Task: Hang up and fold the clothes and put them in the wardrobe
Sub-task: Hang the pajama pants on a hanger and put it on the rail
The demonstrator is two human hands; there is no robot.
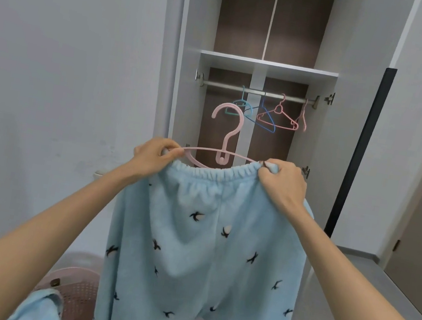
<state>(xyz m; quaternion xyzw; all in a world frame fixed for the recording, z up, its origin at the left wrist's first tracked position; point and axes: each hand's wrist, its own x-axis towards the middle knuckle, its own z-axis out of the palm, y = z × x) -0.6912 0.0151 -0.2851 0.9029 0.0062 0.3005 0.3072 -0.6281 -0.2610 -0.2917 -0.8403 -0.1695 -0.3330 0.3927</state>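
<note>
Both hands, left hand [155, 156] and right hand [281, 181], pinch the fleece trousers [207, 243] waistband onto the pink hanger [225, 137]; soft, floppy fabric sags between grips.

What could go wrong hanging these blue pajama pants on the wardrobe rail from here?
The pajama pants look held on the pink hanger only by your left hand and right hand pinching the waistband; released, they may slip off. On the rail, the hook could snag the empty hangers.

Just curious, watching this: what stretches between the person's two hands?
In the head view, the pink hanger and the gathered waistband of the blue trousers span from the left hand to the right hand.
</note>
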